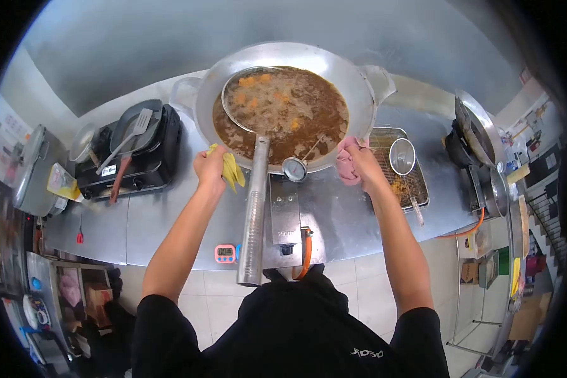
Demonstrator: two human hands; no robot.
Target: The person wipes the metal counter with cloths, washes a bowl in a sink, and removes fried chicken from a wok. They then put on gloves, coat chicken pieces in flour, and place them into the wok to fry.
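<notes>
My left hand (209,166) is closed on a yellow cloth (233,171) by the lower left rim of a large metal wok (201,113). A pink cloth (347,165) is in my right hand (363,165), against the wok's lower right rim. Brown bubbling oil (315,107) fills the wok, with orange-brown pieces (254,80) floating in it. A wide round strainer rests in the oil, its perforated metal handle (253,214) reaching over the front rim between my hands. A dial thermometer (294,169) sits at the front rim, its probe in the oil.
On the left, a black portable stove (151,165) holds a pan (129,123) with a slotted spatula (142,122). To the right are a wire rack tray (422,183) and small sieve (402,156). A pink timer (225,254) lies near the counter's front edge; further right stand more pans (475,132).
</notes>
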